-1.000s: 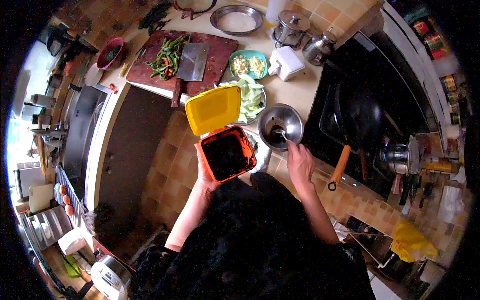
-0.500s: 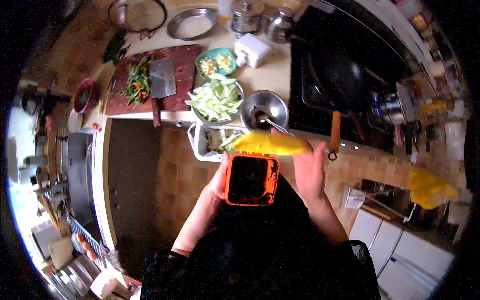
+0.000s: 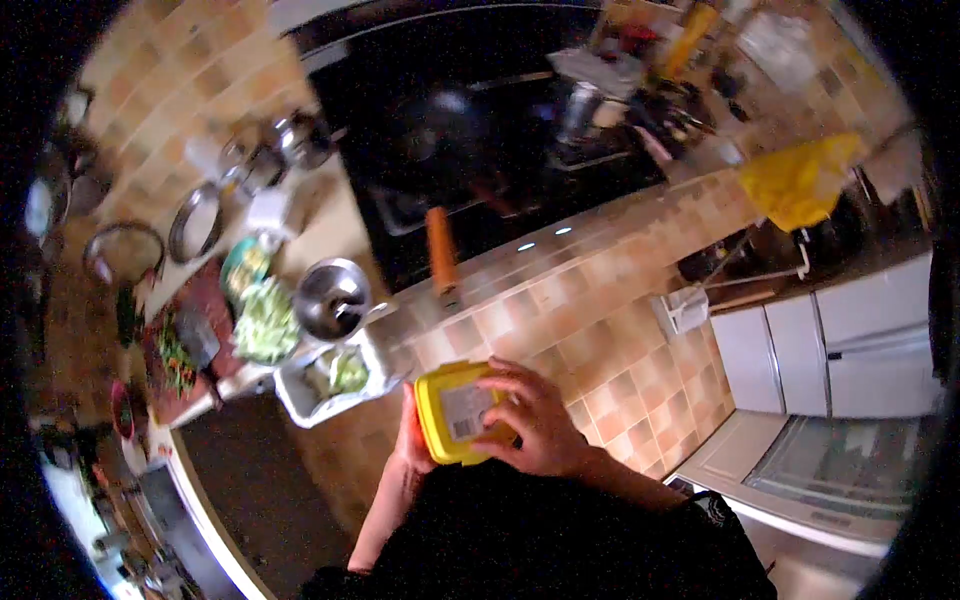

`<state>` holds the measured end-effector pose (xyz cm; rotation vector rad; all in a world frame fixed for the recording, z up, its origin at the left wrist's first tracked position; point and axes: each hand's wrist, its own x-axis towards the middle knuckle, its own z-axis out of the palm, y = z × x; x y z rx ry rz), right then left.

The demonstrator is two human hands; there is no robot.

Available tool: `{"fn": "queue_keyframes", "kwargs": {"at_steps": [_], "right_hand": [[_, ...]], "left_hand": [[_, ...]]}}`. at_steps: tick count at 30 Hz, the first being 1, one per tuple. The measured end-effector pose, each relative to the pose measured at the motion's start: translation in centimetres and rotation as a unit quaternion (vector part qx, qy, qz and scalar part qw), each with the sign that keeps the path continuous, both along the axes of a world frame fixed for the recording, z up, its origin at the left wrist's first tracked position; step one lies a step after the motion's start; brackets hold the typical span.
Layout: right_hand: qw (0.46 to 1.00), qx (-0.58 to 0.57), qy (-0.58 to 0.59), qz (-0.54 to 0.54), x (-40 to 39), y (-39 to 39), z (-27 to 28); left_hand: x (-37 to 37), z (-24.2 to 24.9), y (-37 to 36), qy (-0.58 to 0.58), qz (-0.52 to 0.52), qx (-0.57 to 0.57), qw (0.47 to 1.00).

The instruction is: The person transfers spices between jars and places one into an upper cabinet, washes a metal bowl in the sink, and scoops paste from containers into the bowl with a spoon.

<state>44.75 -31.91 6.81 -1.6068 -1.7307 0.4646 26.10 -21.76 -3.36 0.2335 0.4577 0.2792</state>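
Observation:
My left hand point(image 3: 409, 440) is wrapped round the left side of a square tub, of which a bit of orange side shows. On top of the tub lies a yellow lid point(image 3: 432, 420) with a pale printed label. My right hand point(image 3: 530, 415) bends over the lid's right part, its fingertips and thumb against it. The tub's contents are hidden under the lid. Nearest to the tub is a white bin point(image 3: 300, 400) with cut green-white vegetable pieces in it.
A steel bowl point(image 3: 318, 290) with a spoon and dark sauce stands by a bowl of sliced pale-green vegetable point(image 3: 265, 330). Behind lie a cleaver point(image 3: 197, 335) and chopped greens on a board. A wok handle point(image 3: 441, 250) juts over the black stove's edge.
The yellow lid, raised beside the tub's far edge before, now covers the tub. My right hand has moved onto the lid. The view has turned right, towards the stove.

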Motion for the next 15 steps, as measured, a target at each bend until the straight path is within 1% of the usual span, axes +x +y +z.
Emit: {"fn": "queue_keyframes", "kwargs": {"at_steps": [1, 2, 4, 5, 7, 8, 9, 10, 11, 12, 13, 14, 15], "right_hand": [[1.0, -0.011, 0.008, -0.009, 1.6, -1.4, -0.6], [0.999, -0.022, 0.016, -0.018, 3.4, -2.9, -1.1], [0.996, -0.034, 0.056, -0.058, 6.9, -5.8, -2.3], [0.993, -0.039, 0.077, -0.078, 8.4, -7.2, -3.0], [0.984, -0.035, 0.089, -0.151, 11.1, -10.2, -4.3], [0.977, -0.034, 0.096, -0.187, 12.1, -11.4, -5.2], [0.962, -0.037, 0.192, -0.191, 12.7, -13.1, -7.2], [0.938, -0.04, 0.285, -0.192, 13.2, -14.5, -9.9], [0.906, -0.042, 0.377, -0.191, 14.2, -15.0, -10.3], [0.866, -0.075, 0.466, -0.166, 15.8, -15.6, -10.5], [0.817, -0.109, 0.551, -0.132, 17.9, -15.8, -9.3], [0.759, -0.144, 0.628, -0.095, 19.6, -16.0, -8.2], [0.719, -0.109, 0.678, -0.108, 20.6, -16.5, -7.3]], "left_hand": [[1.8, 0.0, -0.9, -0.03, -0.011, -0.003, 0.999], [4.0, 1.1, -1.7, 0.007, -0.005, -0.021, 1.0], [8.0, 0.9, -3.9, 0.066, -0.023, 0.053, 0.996], [10.0, 0.5, -4.8, 0.071, -0.021, 0.046, 0.996], [13.9, -0.6, -6.7, 0.079, -0.004, 0.031, 0.996], [15.6, -0.8, -7.2, 0.045, -0.016, 0.038, 0.998], [17.1, -1.0, -8.2, 0.012, -0.022, 0.037, 0.999], [18.6, -0.9, -8.8, -0.021, -0.029, 0.037, 0.999], [20.2, -0.4, -9.4, -0.032, -0.038, 0.066, 0.997], [22.0, 0.5, -9.8, -0.042, -0.047, 0.096, 0.993], [23.7, 1.5, -10.4, -0.05, -0.048, 0.128, 0.989], [25.3, 2.6, -10.7, -0.025, -0.053, 0.149, 0.987], [26.9, 3.8, -11.0, 0.0, -0.058, 0.17, 0.984]]}}
